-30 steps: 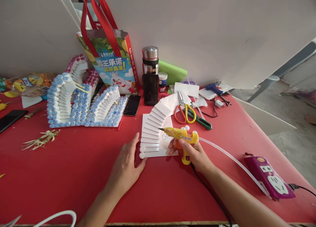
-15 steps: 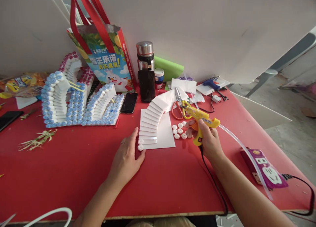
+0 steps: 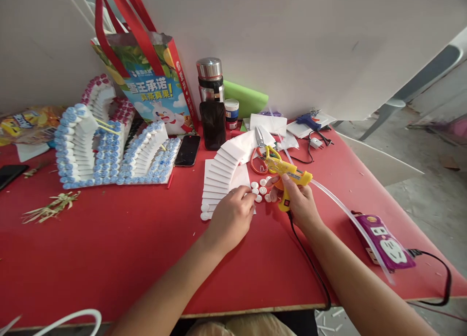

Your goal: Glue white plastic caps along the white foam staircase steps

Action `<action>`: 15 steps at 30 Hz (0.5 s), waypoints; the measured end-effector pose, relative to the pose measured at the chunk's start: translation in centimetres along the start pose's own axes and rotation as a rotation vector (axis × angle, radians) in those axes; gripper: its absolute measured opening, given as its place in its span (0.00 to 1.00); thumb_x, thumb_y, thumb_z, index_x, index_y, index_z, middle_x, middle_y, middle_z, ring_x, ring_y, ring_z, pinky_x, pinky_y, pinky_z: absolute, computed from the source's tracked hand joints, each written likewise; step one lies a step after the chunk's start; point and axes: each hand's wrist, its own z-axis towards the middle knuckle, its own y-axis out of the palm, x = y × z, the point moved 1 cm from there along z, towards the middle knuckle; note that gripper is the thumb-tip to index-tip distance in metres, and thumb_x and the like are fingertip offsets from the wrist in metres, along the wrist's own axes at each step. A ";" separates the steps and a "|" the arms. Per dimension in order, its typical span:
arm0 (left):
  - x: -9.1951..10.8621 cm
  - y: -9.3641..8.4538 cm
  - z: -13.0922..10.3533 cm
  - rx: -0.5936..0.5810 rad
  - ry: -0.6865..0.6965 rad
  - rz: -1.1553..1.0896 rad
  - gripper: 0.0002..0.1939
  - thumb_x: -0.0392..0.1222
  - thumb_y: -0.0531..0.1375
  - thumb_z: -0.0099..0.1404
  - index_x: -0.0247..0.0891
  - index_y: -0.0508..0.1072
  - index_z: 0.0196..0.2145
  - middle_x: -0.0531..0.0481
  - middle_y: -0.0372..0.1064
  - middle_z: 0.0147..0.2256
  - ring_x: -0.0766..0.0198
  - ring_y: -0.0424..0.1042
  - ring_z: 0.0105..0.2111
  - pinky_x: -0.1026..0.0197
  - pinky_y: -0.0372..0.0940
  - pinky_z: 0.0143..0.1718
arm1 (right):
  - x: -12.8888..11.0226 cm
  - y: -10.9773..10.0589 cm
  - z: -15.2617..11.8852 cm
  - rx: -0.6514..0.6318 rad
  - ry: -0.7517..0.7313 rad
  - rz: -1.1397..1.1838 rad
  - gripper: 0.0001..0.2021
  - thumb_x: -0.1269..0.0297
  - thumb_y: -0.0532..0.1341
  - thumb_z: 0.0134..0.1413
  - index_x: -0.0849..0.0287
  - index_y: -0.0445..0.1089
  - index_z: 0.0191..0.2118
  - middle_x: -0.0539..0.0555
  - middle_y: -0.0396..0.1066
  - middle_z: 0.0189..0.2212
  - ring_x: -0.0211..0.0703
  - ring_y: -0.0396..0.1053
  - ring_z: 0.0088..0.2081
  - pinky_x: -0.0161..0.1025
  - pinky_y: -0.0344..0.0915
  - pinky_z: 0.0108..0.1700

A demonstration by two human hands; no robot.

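My right hand (image 3: 297,197) is wrapped round a yellow hot glue gun (image 3: 290,170), its nozzle pointing away and left, a clear glue stick (image 3: 339,204) trailing out behind. My left hand (image 3: 235,214) has its fingers curled down at the edge of a small group of white coiled discs (image 3: 262,190); whatever its fingertips pinch is hidden. Beneath and beside that hand is a curved, fanned row of white folded strips (image 3: 217,177) on a white sheet (image 3: 242,175). Two more white discs (image 3: 205,212) sit at the row's near left end.
Red-handled scissors (image 3: 258,161) and yellow-handled pliers (image 3: 273,153) lie beyond the discs. A purple power strip (image 3: 386,243) is at the right, with cords. Blue-and-white paper structures (image 3: 85,151), a phone (image 3: 187,150), a shopping bag (image 3: 149,87) and a flask (image 3: 210,78) stand farther back.
My left hand has moved right, from beside the two discs at the row's end to the group of loose discs. The right hand still holds the glue gun in about the same place.
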 end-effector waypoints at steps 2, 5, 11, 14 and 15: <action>-0.1 1.0 1.4 -0.062 0.003 0.038 0.10 0.30 0.55 0.69 0.38 0.73 0.43 0.44 0.68 0.43 0.58 0.72 0.41 0.57 0.70 0.41 | 0.1 -0.1 0.1 -0.007 0.010 -0.015 0.19 0.45 0.61 0.62 0.58 0.75 0.38 0.55 0.77 0.35 0.40 0.70 0.26 0.39 0.66 0.28; -0.3 1.7 2.4 -0.127 0.033 0.112 0.08 0.30 0.55 0.68 0.38 0.73 0.39 0.44 0.66 0.42 0.59 0.70 0.39 0.57 0.70 0.39 | 0.2 -0.1 0.1 -0.018 -0.009 -0.033 0.18 0.46 0.61 0.62 0.58 0.75 0.39 0.54 0.76 0.32 0.39 0.67 0.24 0.39 0.65 0.28; -0.3 2.1 2.4 -0.164 0.114 0.184 0.13 0.26 0.50 0.68 0.38 0.71 0.40 0.43 0.66 0.43 0.58 0.69 0.38 0.56 0.69 0.39 | 0.2 0.1 0.0 -0.029 -0.038 -0.046 0.17 0.47 0.61 0.63 0.57 0.76 0.38 0.51 0.72 0.26 0.39 0.66 0.23 0.39 0.64 0.30; -0.1 2.1 2.2 -0.125 0.149 0.117 0.11 0.29 0.50 0.70 0.36 0.71 0.41 0.41 0.67 0.45 0.55 0.70 0.42 0.52 0.69 0.43 | 0.5 0.1 0.0 -0.037 -0.043 -0.054 0.17 0.47 0.60 0.63 0.57 0.75 0.38 0.49 0.68 0.21 0.39 0.65 0.22 0.38 0.62 0.28; 0.0 2.0 2.0 -0.099 0.144 0.052 0.10 0.30 0.51 0.71 0.36 0.71 0.41 0.41 0.69 0.44 0.54 0.71 0.43 0.51 0.69 0.45 | 0.6 0.1 0.0 -0.035 -0.045 -0.061 0.17 0.47 0.60 0.64 0.57 0.75 0.38 0.49 0.68 0.21 0.39 0.65 0.22 0.38 0.62 0.28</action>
